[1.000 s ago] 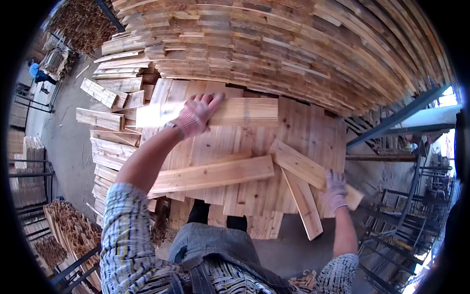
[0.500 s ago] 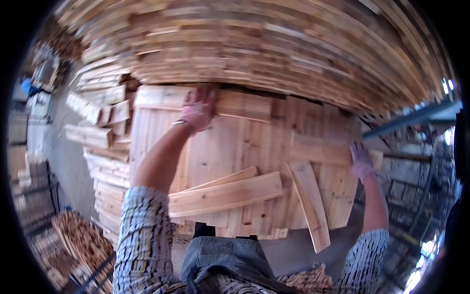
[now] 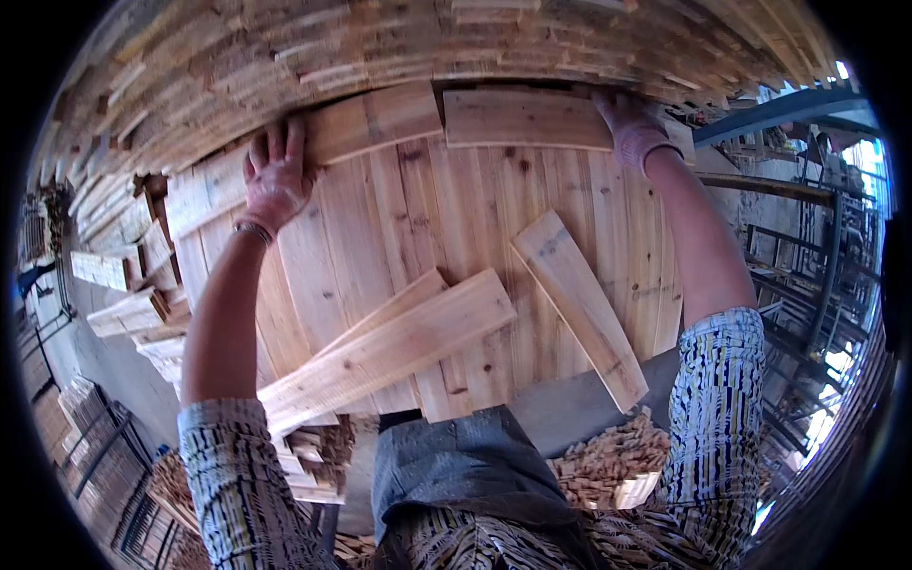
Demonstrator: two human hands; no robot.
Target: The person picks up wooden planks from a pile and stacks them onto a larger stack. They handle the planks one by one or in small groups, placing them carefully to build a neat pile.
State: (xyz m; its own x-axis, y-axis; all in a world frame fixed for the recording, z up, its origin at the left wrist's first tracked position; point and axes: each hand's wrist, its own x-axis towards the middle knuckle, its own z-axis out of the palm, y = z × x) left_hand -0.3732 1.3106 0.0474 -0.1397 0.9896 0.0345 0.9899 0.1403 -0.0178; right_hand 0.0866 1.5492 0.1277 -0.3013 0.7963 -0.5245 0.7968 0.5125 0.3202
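Observation:
Fingers spread, my left hand (image 3: 277,180) in a pinkish glove presses on the row of boards at the far edge of a wide plank surface (image 3: 380,228). Right of it lies a flat wooden board (image 3: 375,122). My right hand (image 3: 635,135), also gloved, lies across the right part of another board (image 3: 527,119), its stretched fingers at the far edge. A narrow gap separates these two boards. Nearer me, one loose board (image 3: 399,342) rests partly over another board (image 3: 380,312). A further loose board (image 3: 581,309) lies slanted at the right, its end past the near edge.
A tall stack of boards (image 3: 380,47) rises behind the surface. Uneven board ends (image 3: 123,304) stick out at the left. A blue-grey metal beam (image 3: 779,114) and racks stand at the right. Wood pieces (image 3: 613,451) are heaped below the near edge.
My right hand and the board under it have moved to the far edge, into line with the other boards. My left hand has shifted left along the row. The view has tilted.

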